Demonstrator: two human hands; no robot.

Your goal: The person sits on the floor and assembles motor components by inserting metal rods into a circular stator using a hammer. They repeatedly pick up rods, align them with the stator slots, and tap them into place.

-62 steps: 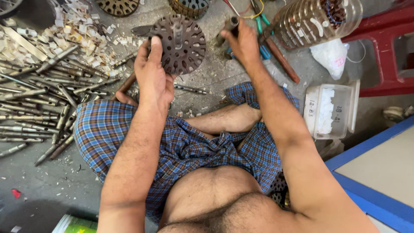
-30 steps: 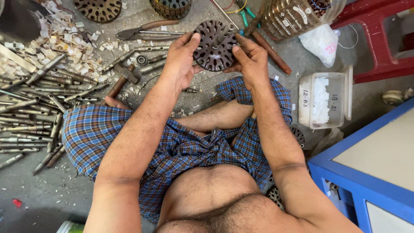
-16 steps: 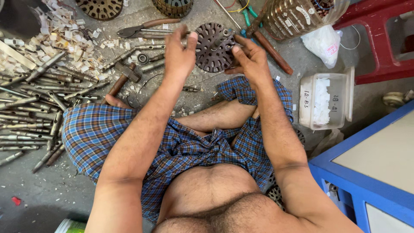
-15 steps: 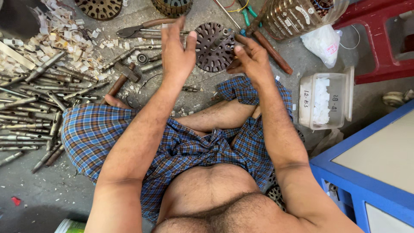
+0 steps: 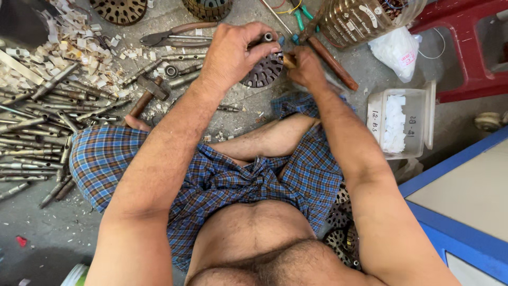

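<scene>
While pressing the short metal tube [image 5: 266,37] to the slotted metal disc [image 5: 263,73], hold the two square to each other, since a skewed start would probably jam. Brace firmly with the left hand [image 5: 235,53] and make the finer corrections with the right hand [image 5: 307,68]. Mind fingertips near the slotted rim, which is likely sharp. Avoid bumping the brown rod [image 5: 332,62] lying just beside the right hand.

Note the left hand: curled tight over the top of the disc, fingers wrapped about the tube, palm covering most of the disc face. Note the right hand: clenched almost to a fist just beside the disc's right edge, gripping a small pale-tipped piece [image 5: 289,60]. Cannot tell what kind of piece, nor whether touching the disc.

Find the disc in front of the crossed legs, between both hands, low over the concrete floor [image 5: 233,108]. Cannot tell whether resting there or lifted clear.

Nearby on the left: hammer [image 5: 147,94], pliers [image 5: 174,35] and a pile of metal shafts [image 5: 32,119]. On the right: a white plastic box [image 5: 400,124].
</scene>
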